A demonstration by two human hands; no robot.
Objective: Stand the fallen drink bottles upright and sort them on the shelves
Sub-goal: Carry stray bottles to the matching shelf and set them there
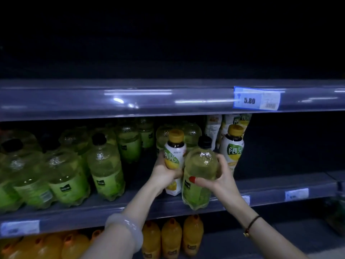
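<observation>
Two bottles are in my grip at the middle shelf [280, 186], one in each hand. My left hand [163, 170] has its fingers wrapped round a white-labelled bottle [174, 159] with a yellow cap. It is upright, with its base at or just above the shelf board; I cannot tell which. My right hand [219, 176] clasps a clear green bottle [200, 172] with a black cap, thumb across the front and fingers [223, 165] round the far side. This bottle is upright too, but it hangs in front of the shelf lip rather than standing on it. The two bottles touch side by side.

I judge the job partly done. To my left the green bottles [104, 165] stand in rows, and that looks like where the one in my right hand belongs. To my right a second yellow-capped bottle [232, 146] stands upright, so the one in my left hand probably goes beside it.

Behind my hands, a few green bottles [192, 131] and white-labelled ones [212, 126] look tipped or lying down, though the light is too dim to be sure. Those are probably still to be done. Below, the orange bottles [171, 238] stand upright.
</observation>
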